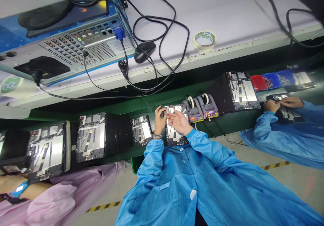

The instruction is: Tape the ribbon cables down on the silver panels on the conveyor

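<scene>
An opened tablet (174,135), its silvery inner parts facing up, lies on the green bench right in front of me. Over its upper part, my left hand (160,120) has thumb and forefinger pinched together. Close beside it, my right hand (180,123) is turned partly palm up, its fingertips drawn together near the left fingers. Whatever is between the fingers is too small to make out. Another opened tablet (141,130) lies left of my left hand. Two grey tape dispensers (194,113) with white rolls and lit red displays stand just right of the tablet.
Stacks of opened tablets stand at the left (91,136) and right (243,92). Red and blue bins (272,80) sit farther right. Co-workers in pink (55,199) and blue sleeves (268,131) flank me. A shelf above holds a computer (101,47), mouse (144,52), cables and tape roll (204,40).
</scene>
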`<state>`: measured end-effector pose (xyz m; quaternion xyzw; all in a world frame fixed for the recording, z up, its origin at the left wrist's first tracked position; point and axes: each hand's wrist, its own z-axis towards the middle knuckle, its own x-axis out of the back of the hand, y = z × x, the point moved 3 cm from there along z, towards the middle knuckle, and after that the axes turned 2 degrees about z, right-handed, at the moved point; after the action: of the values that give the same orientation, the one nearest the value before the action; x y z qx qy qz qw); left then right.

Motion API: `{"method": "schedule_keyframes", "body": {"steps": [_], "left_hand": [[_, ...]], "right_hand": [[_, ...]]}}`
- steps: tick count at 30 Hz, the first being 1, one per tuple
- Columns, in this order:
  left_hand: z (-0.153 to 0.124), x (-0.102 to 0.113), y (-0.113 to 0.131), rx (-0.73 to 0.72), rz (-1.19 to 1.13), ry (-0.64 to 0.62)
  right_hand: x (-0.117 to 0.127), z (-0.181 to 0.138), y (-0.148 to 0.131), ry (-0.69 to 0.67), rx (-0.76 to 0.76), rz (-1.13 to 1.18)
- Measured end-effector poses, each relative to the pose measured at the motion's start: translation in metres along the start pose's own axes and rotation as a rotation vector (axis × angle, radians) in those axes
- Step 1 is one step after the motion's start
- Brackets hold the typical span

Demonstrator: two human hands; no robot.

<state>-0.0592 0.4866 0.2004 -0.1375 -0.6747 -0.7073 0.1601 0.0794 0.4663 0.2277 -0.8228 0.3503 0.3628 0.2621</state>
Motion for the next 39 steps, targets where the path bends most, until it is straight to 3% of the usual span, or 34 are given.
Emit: {"method": "schedule_keyframes", "body": {"steps": [19,23,26,29,31,35,39], "left_hand": [[0.003,0.002,-0.004,-0.063,0.057,-0.015],[0.004,0.003,-0.006,-0.058,0.036,-0.028],[0.003,0.003,-0.007,-0.055,0.028,-0.026],[0.003,0.003,-0.007,-0.052,0.023,-0.027],[0.003,0.003,-0.007,-0.054,0.021,-0.028],[0.003,0.003,-0.006,-0.068,0.009,-0.028],[0.003,0.003,-0.007,-0.062,0.014,-0.027]], "right_hand": [[-0.004,-0.006,-0.004,0.040,-0.056,0.068],[-0.001,-0.010,0.000,0.020,-0.033,-0.026],[0.003,-0.014,-0.003,0.039,0.170,-0.361],[0.001,-0.019,-0.018,0.079,0.530,-0.918],[-0.004,-0.020,-0.026,0.066,0.660,-1.306],[-0.008,-0.015,-0.036,-0.018,0.651,-1.833],[-0.006,-0.009,-0.037,-0.041,0.632,-2.003]]}}
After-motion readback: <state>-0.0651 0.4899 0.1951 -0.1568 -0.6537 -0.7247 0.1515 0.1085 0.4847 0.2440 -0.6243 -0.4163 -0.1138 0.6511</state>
